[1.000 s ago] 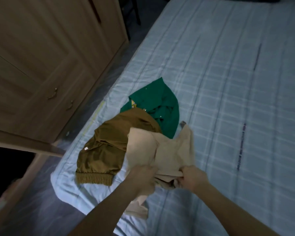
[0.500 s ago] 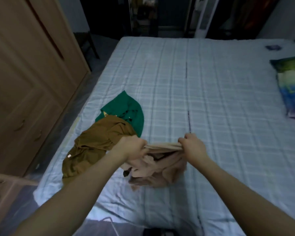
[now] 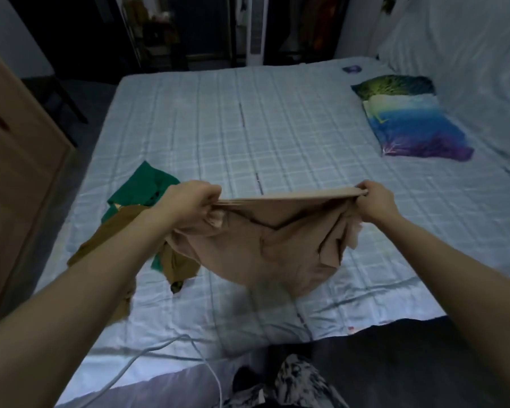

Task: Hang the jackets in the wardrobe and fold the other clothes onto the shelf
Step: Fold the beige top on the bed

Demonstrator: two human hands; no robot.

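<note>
Wooden wardrobe [image 3: 15, 184] sits far left, with the green top [image 3: 143, 187] and brown jacket [image 3: 115, 228] heaped on the bed [image 3: 277, 128] beside it. Left hand [image 3: 189, 206] and right hand [image 3: 374, 201] each have fingers clamped on the beige garment [image 3: 265, 245], pulled taut above the bed. I'd keep that top edge level, give it a shake, then lay it flat before folding.

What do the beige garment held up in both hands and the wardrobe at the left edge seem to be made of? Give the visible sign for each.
Beige garment: soft matte woven cloth, probably cotton or a blend; it drapes and creases between the left hand and right hand. Wardrobe: light brown wood or wood-look board with a smooth matte face; which one cannot be told.
</note>
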